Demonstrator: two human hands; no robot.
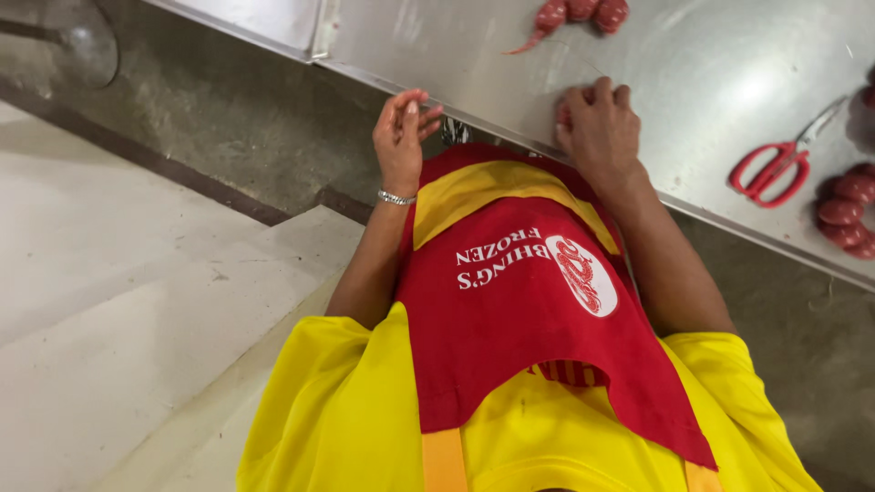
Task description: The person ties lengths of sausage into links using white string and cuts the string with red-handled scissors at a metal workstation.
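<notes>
Your right hand (pixel 599 128) is closed over a red sausage link (pixel 563 115) at the tabletop (pixel 693 64) edge, your left hand (pixel 403 137) hangs loosely open and empty beside it, while scissors (pixel 775 164) lie untouched.

scissors: red-handled pair (pixel 782 164), lying flat on steel surface (pixel 711 64), right side
sausage links, right edge: dark red cluster (pixel 848 211), just right of scissors
sausage links, far: short red string (pixel 576 15), top centre of surface
apron: red with yellow band (pixel 519 310)
shirt: yellow (pixel 337 410)
floor: grey concrete (pixel 228 118), pale step at left
</notes>
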